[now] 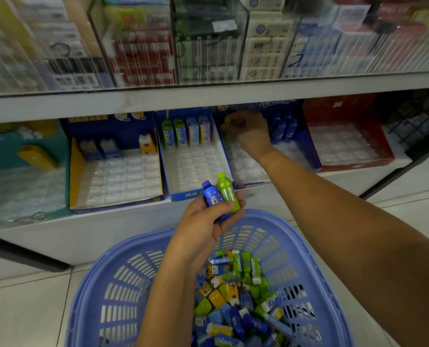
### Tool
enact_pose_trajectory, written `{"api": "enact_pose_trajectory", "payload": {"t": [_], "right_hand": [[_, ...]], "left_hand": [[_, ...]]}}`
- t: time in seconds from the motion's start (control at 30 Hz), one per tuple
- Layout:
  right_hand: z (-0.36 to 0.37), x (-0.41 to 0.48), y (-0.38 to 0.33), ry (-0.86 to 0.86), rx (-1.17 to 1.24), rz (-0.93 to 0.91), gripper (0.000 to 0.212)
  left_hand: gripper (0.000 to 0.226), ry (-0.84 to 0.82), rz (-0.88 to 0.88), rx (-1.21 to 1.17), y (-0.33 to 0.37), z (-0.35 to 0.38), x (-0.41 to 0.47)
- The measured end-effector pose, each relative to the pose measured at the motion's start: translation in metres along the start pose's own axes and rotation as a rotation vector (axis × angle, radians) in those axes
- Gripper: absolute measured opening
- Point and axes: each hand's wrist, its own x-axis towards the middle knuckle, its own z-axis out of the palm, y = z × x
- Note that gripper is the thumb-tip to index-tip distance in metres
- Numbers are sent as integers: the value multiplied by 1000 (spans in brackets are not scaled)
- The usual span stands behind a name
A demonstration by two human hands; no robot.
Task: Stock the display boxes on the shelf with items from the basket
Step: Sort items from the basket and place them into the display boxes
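Bottles [212, 196]: left hand [203, 229] grips 2, right hand [251, 136] 1.

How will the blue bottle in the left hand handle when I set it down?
Probably light: the left hand holds the blue bottle and a green bottle together in one grip. Its round body would likely roll if laid flat. Tall and narrow, it may tip unless seated in a pocket of the clear tray.
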Motion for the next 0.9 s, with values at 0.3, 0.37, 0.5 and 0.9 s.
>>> {"api": "enact_pose_trajectory", "payload": {"t": [0.3,0.37,0.5,0.9], "right_hand": [[-33,-44,-26,-134,378,217,30],[-47,-78,-36,-238,440,176,17],[-73,-134,-50,-444,383,66,18],[-92,-156,-49,-393,481,45,23]], "left_hand": [[25,-16,90,90,2,2,-11],[27,27,138,197,-1,2,-11],[26,121,283,512,-3,3,-14],[26,79,286,404,1,12,-25]]}}
